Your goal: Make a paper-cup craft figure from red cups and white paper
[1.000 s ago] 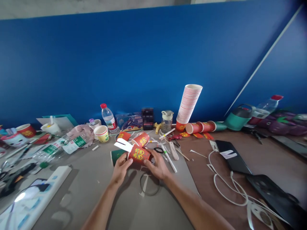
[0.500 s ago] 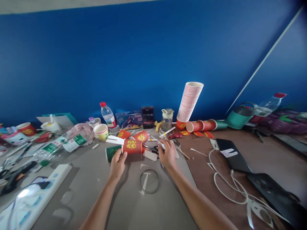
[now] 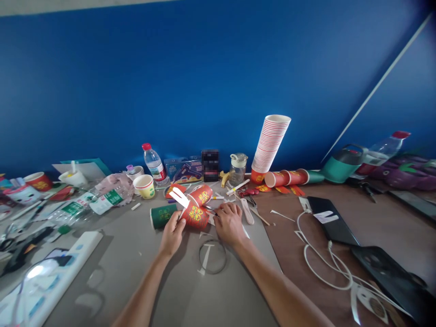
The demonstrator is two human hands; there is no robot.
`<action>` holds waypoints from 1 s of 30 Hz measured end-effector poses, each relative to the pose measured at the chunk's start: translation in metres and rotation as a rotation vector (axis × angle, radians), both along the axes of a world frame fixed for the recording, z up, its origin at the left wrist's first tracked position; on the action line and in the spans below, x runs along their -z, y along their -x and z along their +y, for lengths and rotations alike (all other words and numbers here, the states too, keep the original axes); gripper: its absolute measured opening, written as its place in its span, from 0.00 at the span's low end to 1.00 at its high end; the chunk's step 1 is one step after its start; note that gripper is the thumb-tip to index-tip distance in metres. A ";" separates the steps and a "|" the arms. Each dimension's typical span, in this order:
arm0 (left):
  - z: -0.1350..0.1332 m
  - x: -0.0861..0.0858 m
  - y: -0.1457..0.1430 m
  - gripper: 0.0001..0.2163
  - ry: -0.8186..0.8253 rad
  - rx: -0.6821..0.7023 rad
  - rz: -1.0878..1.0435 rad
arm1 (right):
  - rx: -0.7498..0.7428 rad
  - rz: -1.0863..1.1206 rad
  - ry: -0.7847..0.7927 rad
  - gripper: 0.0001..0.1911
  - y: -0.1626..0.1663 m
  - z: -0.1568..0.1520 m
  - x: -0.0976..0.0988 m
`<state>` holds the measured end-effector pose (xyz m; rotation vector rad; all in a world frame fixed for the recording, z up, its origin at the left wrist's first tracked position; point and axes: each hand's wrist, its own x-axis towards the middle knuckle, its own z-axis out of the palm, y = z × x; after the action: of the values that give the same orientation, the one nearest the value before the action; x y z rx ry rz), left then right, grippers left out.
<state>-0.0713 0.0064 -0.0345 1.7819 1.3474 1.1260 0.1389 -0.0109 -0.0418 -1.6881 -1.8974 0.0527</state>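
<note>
My left hand (image 3: 172, 234) is closed on a red paper cup (image 3: 195, 216) with gold print, held on its side just above the grey table (image 3: 143, 272). White paper strips (image 3: 179, 197) stick up from the cup's left end. My right hand (image 3: 229, 222) is curled beside the cup's right side, gripping what looks like scissors (image 3: 209, 208); only a thin dark tip shows, pointing at the cup. A green cup (image 3: 162, 215) lies just left of my left hand. A second red cup (image 3: 201, 196) lies behind the held one.
A thin ring (image 3: 212, 257) lies on the table near my wrists. A leaning stack of cups (image 3: 270, 145), a jar (image 3: 237, 169) and a water bottle (image 3: 153, 163) stand along the blue wall. A white power strip (image 3: 57, 268) lies left; a white cable (image 3: 320, 265) and black devices (image 3: 332, 222) lie right.
My right hand left the cup, reached back among the tools, and has come back beside the cup with a dark tool. My left hand kept the cup and tilted it.
</note>
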 end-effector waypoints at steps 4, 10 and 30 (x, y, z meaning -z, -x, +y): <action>0.001 0.003 0.002 0.11 0.017 0.042 0.025 | 0.035 -0.032 0.044 0.11 0.002 -0.001 -0.002; 0.001 0.007 0.000 0.16 0.021 0.008 -0.010 | 0.121 -0.099 0.080 0.12 -0.002 -0.001 -0.003; -0.003 0.012 -0.007 0.18 -0.063 -0.062 0.171 | 0.155 -0.145 0.102 0.10 -0.005 -0.002 -0.001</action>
<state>-0.0646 0.0033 -0.0462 1.9308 1.4909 1.0790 0.1442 -0.0125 -0.0411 -1.9500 -1.8885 -0.0362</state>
